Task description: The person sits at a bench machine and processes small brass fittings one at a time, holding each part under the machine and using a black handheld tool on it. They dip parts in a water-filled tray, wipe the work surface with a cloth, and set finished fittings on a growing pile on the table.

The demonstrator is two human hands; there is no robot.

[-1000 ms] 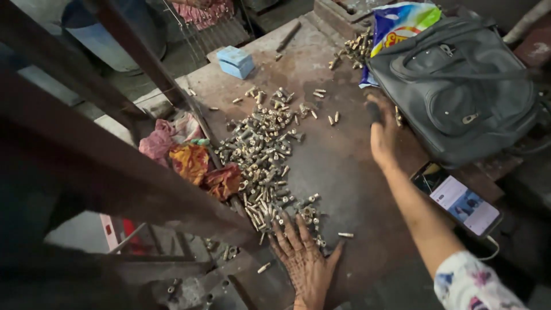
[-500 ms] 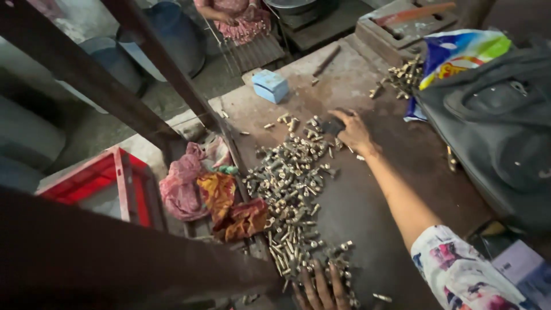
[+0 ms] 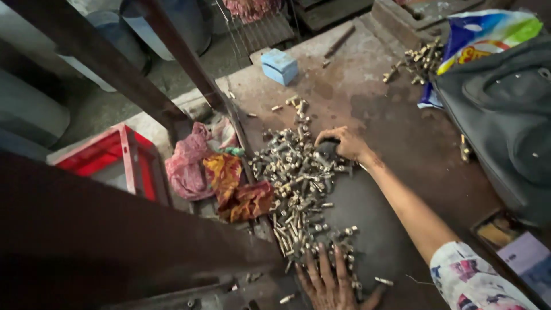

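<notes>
On the table point(image 3: 396, 132), your right hand point(image 3: 344, 143) has come back from the bag point(image 3: 505, 109) to cup the bolt pile point(image 3: 298, 183), while your left hand point(image 3: 330, 281) stays flat, fingers spread, at its near end.

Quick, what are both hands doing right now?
Left hand: open, fingers spread flat against the near end of the pile of small metal bolts.
Right hand: curled at the pile's far edge; whether it holds anything cannot be told.

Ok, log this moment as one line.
left hand: flat on bolt pile's near end | right hand: cupped at far edge | rags beside pile | blue box beyond
</notes>
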